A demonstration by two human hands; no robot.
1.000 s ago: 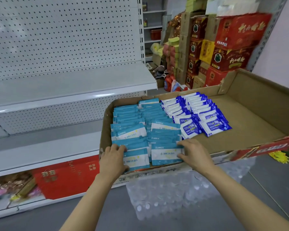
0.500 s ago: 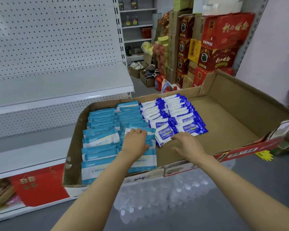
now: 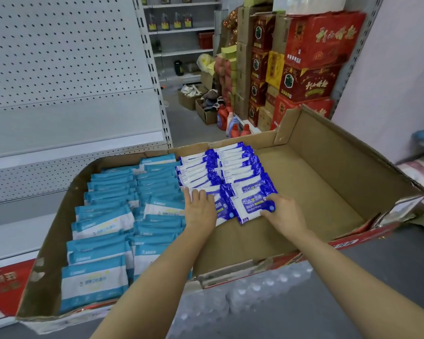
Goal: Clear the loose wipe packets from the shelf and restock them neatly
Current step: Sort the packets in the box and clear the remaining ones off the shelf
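A wide cardboard tray (image 3: 328,192) holds two kinds of wipe packets. Light-blue packets (image 3: 108,223) fill its left part in rows. Dark-blue and white alcohol wipe packets (image 3: 233,172) stand in two rows at the middle. My left hand (image 3: 200,209) lies on the front packet of the left dark-blue row with fingers straight. My right hand (image 3: 283,211) pinches the right edge of the front packet (image 3: 251,206) of the right dark-blue row. The right half of the tray shows bare cardboard.
White shelves (image 3: 71,128) with pegboard backs stand at the left with nothing on them. Wrapped water bottles (image 3: 242,299) sit under the tray. Red cartons (image 3: 311,67) are stacked at the back right, with detergent bottles (image 3: 230,123) on the floor.
Both hands have moved right, from the light-blue packets at the tray's front to the front of the dark-blue rows. The view has swung right and drawn closer.
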